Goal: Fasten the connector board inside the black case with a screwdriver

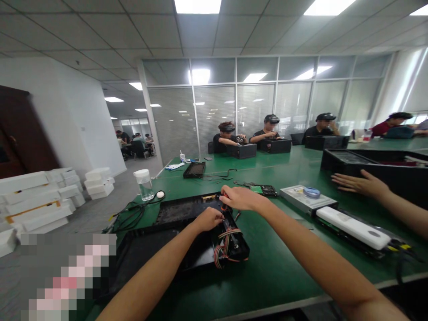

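Note:
A black computer case (pixel 174 240) lies flat on the green table (pixel 277 272) in front of me. My left hand (pixel 207 219) is closed at the case's right edge, above a bundle of striped cables (pixel 224 246). My right hand (pixel 241 199) is curled just beyond it, gripping something small with a red tip near the case's far right corner. What exactly it holds is too small to name.
A co-worker's hand (pixel 357 183) rests flat on the table at right, beside another black case (pixel 374 166). A silver drive (pixel 306 199), a white bar-shaped part (pixel 354 228), a circuit board (pixel 264 190), a clear jar (pixel 144 183) and loose cables lie around. Several people work at the far end. White foam blocks (pixel 36 200) are stacked on the floor at left.

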The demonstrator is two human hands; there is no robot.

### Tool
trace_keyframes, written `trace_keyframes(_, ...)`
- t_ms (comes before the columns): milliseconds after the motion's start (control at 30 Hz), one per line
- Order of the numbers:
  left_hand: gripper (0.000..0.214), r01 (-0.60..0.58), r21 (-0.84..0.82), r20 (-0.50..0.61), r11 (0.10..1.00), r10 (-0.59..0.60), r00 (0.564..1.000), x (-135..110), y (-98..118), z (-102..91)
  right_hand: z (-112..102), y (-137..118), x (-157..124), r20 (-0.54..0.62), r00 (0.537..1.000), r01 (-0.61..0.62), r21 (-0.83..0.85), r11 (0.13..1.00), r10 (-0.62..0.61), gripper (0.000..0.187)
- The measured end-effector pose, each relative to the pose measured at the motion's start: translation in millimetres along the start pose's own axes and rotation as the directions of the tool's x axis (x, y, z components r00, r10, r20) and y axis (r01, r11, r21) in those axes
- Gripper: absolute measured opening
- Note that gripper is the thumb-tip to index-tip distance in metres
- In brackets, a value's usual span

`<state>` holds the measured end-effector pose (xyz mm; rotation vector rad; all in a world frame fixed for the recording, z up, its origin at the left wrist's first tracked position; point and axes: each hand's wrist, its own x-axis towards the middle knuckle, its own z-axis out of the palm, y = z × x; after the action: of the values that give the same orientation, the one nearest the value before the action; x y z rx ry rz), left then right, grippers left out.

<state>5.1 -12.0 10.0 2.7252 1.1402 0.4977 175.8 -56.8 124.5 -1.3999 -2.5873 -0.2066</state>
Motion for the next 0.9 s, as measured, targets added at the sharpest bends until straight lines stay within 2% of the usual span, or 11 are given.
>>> trace_keyframes(100,0.018,0.016,-0.014,0.008,1.000,-0.016,1.000,0,0,-1.9,-2,-1,1,-0.018,0.996,0.088,-0.002,0.996,-0.088,0.035)
trace_keyframes(233,0.015,-0.012,-0.015,-0.005,1.000,0.012,1.000,-1,-2,-1.2,-1,2,-3,-0.081,0.995,0.048,-0.058,0.997,-0.053,0.030)
trace_keyframes(500,0.014,0.005,0.000,-0.017,1.000,-0.005,1.000,-1,-2,2.1,-3,-1,-12,-0.071,0.995,0.066,-0.050,0.997,-0.069,0.026)
trace_keyframes(900,0.016,-0.013,0.055,-0.011,0.998,0.014,1.000,-3,7,-5.7,-2,0,-13,-0.052,0.996,0.074,-0.033,0.997,-0.076,0.028)
